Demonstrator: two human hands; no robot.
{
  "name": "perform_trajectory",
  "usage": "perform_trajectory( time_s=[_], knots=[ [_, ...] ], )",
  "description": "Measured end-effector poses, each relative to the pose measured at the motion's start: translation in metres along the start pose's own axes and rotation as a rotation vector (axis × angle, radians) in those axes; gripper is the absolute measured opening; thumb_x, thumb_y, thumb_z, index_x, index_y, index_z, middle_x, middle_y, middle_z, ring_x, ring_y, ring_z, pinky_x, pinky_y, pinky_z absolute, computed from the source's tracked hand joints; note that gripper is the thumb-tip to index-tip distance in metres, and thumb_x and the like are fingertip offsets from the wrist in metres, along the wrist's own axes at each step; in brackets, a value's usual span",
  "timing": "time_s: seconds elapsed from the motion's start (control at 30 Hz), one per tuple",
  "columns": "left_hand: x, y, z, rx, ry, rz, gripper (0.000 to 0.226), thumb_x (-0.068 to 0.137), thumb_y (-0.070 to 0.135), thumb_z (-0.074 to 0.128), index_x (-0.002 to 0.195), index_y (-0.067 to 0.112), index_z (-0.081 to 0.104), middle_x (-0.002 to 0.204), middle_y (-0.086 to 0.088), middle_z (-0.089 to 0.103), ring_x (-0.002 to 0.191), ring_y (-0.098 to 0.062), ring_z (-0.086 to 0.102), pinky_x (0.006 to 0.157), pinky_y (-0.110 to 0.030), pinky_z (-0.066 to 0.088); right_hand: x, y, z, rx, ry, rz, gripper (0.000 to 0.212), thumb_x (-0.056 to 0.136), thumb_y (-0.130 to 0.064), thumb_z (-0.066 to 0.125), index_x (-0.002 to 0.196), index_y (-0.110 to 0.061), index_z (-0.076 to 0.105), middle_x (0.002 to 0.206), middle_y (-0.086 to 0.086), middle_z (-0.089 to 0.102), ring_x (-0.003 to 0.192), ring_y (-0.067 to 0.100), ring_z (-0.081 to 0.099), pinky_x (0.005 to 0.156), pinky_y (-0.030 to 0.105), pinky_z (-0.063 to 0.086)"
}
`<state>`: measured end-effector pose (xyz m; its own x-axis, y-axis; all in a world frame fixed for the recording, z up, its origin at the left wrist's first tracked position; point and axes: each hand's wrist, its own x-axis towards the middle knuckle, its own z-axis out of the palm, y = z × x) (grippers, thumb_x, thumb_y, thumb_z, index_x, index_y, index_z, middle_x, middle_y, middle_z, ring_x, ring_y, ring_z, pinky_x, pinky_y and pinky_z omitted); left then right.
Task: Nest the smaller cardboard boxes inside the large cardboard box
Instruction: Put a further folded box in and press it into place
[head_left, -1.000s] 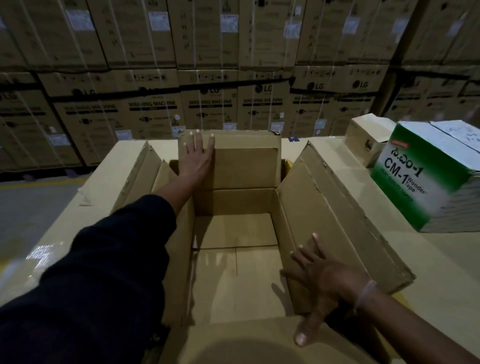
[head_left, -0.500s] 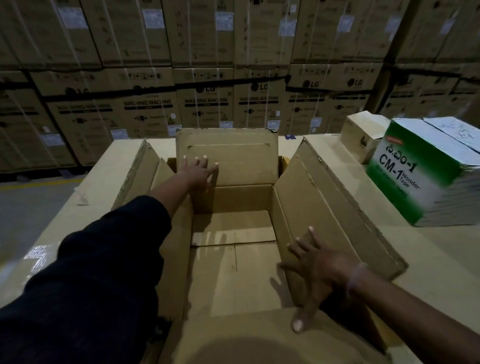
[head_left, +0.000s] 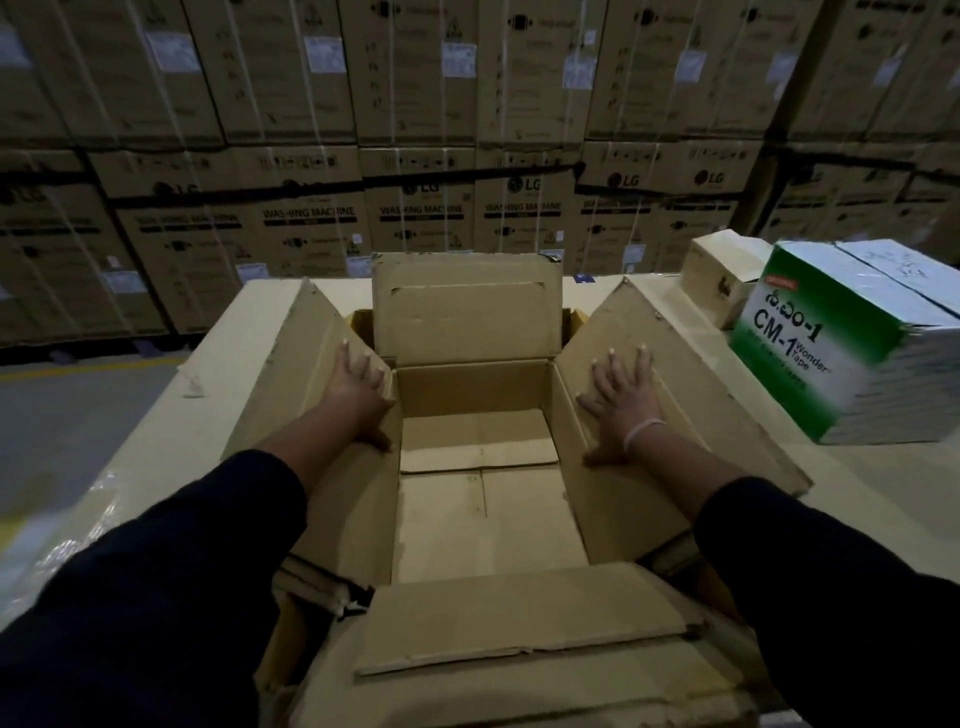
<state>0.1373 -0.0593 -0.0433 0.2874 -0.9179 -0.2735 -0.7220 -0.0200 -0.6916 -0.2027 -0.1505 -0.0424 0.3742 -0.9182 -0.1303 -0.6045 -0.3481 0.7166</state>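
The large cardboard box (head_left: 467, 332) stands open in front of me, all its flaps spread, nothing inside it. My left hand (head_left: 358, 387) presses flat, fingers straight, on the inner face of the left flap. My right hand (head_left: 621, 395) lies flat with spread fingers on the right flap. To the right stand a green and white box (head_left: 852, 343) printed "CM-1 Wonder Tape" and, behind it, a small plain cardboard box (head_left: 719, 273).
Everything rests on a broad tan cardboard surface (head_left: 249, 332). A wall of stacked washing machine cartons (head_left: 415, 156) fills the background. Grey floor with a yellow line (head_left: 78, 405) lies to the left.
My left hand came off the far flap and dropped onto the left flap. My right hand moved up from the near right corner onto the right flap. The view shifted forward over the box.
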Motion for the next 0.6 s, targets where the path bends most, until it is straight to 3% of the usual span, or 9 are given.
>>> perform_trajectory(
  time_s=[0.23, 0.33, 0.47, 0.6],
  knots=[
    [-0.007, 0.004, -0.003, 0.009, 0.038, -0.009, 0.098, 0.08, 0.09, 0.038, 0.161, 0.037, 0.023, 0.169, -0.011, 0.015, 0.155, -0.04, 0.006, 0.114, -0.075, -0.006, -0.004, 0.001, -0.006, -0.064, -0.006, -0.003, 0.112, 0.074, -0.098, 0.035, 0.165, -0.039, 0.007, 0.173, 0.015, -0.01, 0.155, 0.049, -0.014, 0.106, 0.082, -0.013],
    [-0.015, 0.006, -0.009, -0.038, 0.073, -0.025, 0.096, 0.084, 0.084, 0.044, 0.162, 0.033, 0.021, 0.167, -0.012, 0.022, 0.155, -0.039, 0.011, 0.116, -0.073, -0.005, -0.006, -0.004, -0.014, -0.059, 0.004, 0.01, 0.11, 0.077, -0.095, 0.038, 0.165, -0.033, 0.013, 0.173, 0.017, -0.005, 0.156, 0.048, -0.012, 0.107, 0.081, -0.017],
    [-0.021, 0.006, -0.016, -0.1, 0.109, -0.052, 0.094, 0.088, 0.077, 0.048, 0.163, 0.029, 0.017, 0.168, -0.016, 0.016, 0.156, -0.041, 0.004, 0.118, -0.071, -0.005, -0.002, -0.011, -0.028, 0.0, 0.054, 0.008, 0.102, 0.082, -0.09, 0.039, 0.164, -0.03, 0.025, 0.173, 0.016, 0.007, 0.157, 0.045, -0.005, 0.109, 0.077, -0.022],
    [-0.023, 0.009, -0.021, -0.144, 0.169, -0.019, 0.089, 0.091, 0.074, 0.046, 0.162, 0.03, 0.017, 0.169, -0.015, 0.013, 0.156, -0.04, 0.0, 0.118, -0.07, -0.003, 0.002, -0.025, -0.037, -0.043, 0.138, -0.019, 0.102, 0.082, -0.091, 0.032, 0.163, -0.03, 0.025, 0.172, 0.017, 0.007, 0.157, 0.044, -0.007, 0.108, 0.076, -0.025]
  ],
)
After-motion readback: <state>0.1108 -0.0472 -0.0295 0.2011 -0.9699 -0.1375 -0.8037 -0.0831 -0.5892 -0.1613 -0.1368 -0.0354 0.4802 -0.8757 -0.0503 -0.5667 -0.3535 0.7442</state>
